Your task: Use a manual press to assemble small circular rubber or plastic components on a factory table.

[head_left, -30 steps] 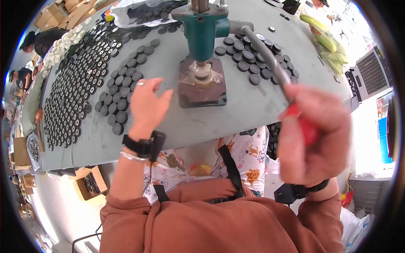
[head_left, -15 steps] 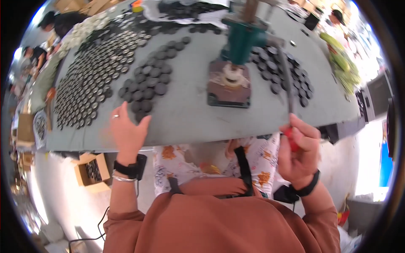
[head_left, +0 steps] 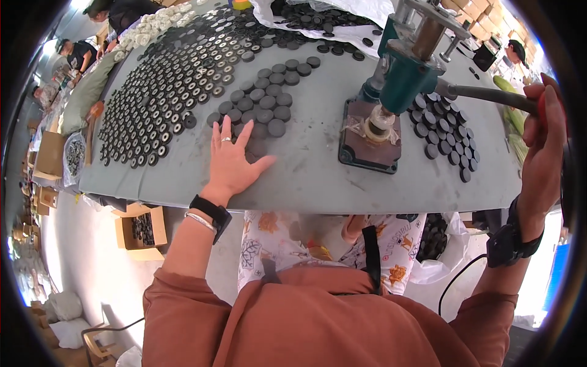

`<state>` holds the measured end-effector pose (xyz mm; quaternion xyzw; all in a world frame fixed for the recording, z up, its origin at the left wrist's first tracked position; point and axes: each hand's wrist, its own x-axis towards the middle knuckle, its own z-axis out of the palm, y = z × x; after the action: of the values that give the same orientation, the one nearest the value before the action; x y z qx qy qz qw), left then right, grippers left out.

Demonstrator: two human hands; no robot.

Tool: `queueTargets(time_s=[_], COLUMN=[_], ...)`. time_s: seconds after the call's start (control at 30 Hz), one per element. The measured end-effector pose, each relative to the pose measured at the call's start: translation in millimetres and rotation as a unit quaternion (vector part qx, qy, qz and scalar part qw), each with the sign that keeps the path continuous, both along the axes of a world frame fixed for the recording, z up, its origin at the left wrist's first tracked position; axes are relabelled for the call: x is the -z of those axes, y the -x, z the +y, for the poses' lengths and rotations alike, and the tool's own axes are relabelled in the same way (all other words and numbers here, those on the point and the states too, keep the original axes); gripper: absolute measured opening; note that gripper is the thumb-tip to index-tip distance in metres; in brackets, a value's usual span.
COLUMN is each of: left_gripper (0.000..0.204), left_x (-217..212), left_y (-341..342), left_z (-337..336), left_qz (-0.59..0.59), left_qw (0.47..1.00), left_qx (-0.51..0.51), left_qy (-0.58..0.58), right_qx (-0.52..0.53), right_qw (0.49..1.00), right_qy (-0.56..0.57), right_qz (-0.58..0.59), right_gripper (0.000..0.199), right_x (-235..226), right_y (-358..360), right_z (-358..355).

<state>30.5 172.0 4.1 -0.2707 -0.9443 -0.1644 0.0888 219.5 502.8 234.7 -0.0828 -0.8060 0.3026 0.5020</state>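
My left hand [head_left: 235, 164], fingers spread, reaches over the near end of a cluster of plain black round caps [head_left: 266, 102] on the table. Its fingertips cover some of them; whether they press on them I cannot tell. At the far right, my right hand [head_left: 545, 125] is wrapped round the red grip of a lever [head_left: 492, 95]. That lever runs level out from a green hand press [head_left: 400, 76]. Under the ram, a pale ring-shaped die [head_left: 379, 127] sits on the press's brown base plate [head_left: 370, 153]. More black caps [head_left: 445, 131] lie right of the press.
Many discs with pale rings [head_left: 165, 101] spread over the left of the grey table [head_left: 293, 189]. A white bag [head_left: 269, 15] of black caps lies at the back. An open carton [head_left: 160, 226] stands on the floor. Other people [head_left: 79, 56] are at the far left and far right.
My right hand has risen and gone outward, swinging the lever from pointing toward me to sticking out rightward. My left hand has moved forward onto the black caps. The whole view has shifted.
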Motion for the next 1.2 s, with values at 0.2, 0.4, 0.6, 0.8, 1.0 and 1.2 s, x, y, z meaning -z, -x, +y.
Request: queueTargets(time_s=[0.2, 0.4, 0.6, 0.8, 1.0, 1.2], left_gripper=[0.076, 0.081, 0.072, 0.047, 0.033, 0.033], left_x=[-1, 1, -39, -46, -39, -37], left_y=[-8, -16, -42, -5, 0, -32], left_z=[35, 61, 83, 110, 128, 148], left_qz=[0.009, -0.011, -0.014, 0.065, 0.13, -0.025], left_qw=[0.999, 1.0, 0.997, 0.988, 0.982, 0.97], left_qx=[0.011, 0.022, -0.042, 0.106, 0.113, 0.178], left_qy=[0.037, 0.017, 0.064, 0.089, 0.083, -0.164], right_qx=[0.017, -0.006, 0.028, 0.016, 0.183, 0.232], right_qw=[1.0, 0.988, 0.998, 0.986, 0.912, 0.864], right_qy=[0.004, -0.152, -0.02, -0.162, -0.344, -0.404], right_qz=[0.013, -0.011, -0.048, 0.037, -0.126, -0.192], right_gripper=[0.031, 0.03, 0.028, 0.03, 0.026, 0.036], right_x=[8, 7, 8, 11, -6, -8], right_y=[1, -1, -4, 1, -5, 19], right_z=[4, 24, 15, -3, 31, 56])
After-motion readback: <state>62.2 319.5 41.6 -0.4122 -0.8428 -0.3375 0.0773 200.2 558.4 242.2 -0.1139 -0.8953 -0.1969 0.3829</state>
